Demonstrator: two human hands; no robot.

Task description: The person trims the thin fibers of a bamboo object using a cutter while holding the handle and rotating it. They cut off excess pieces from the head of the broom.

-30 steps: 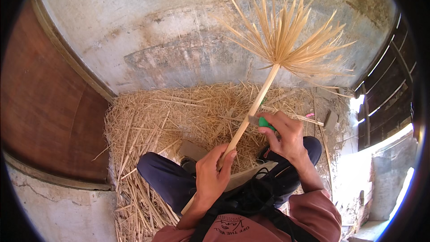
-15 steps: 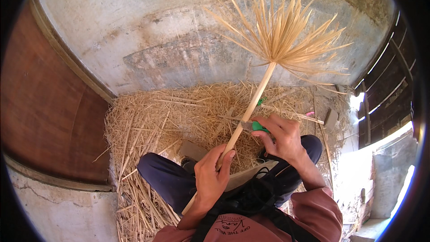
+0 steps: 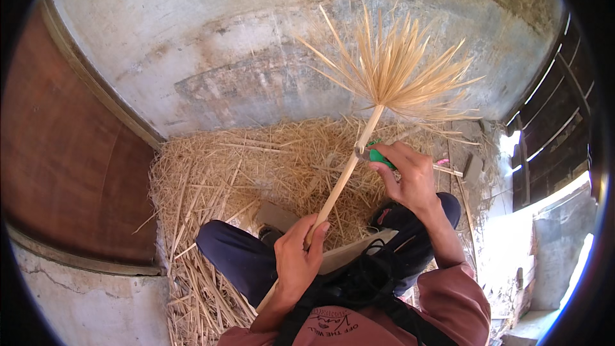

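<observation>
A long pale wooden stick [image 3: 341,182] slants up and away from my lap, its far end splayed into a wide fan of thin, dry strips [image 3: 391,74]. My left hand [image 3: 297,261] is closed around the lower part of the stick. In my right hand [image 3: 413,178] is a knife with a green handle [image 3: 382,154], gripped between thumb and fingers. Its short blade lies against the stick below the fan, and a small curl of wood shows there. The stick's near end passes under my left forearm.
Straw and shavings [image 3: 256,160] cover the floor around my crossed legs. A stained wall [image 3: 256,45] rises in front. A brown wooden panel [image 3: 77,147] stands at left, dark slats [image 3: 554,128] at right. A brick [image 3: 473,170] lies at right.
The stick and its fan have shifted down and slightly left, toward me. The knife in my right hand has moved up along the stick, closer to the fan.
</observation>
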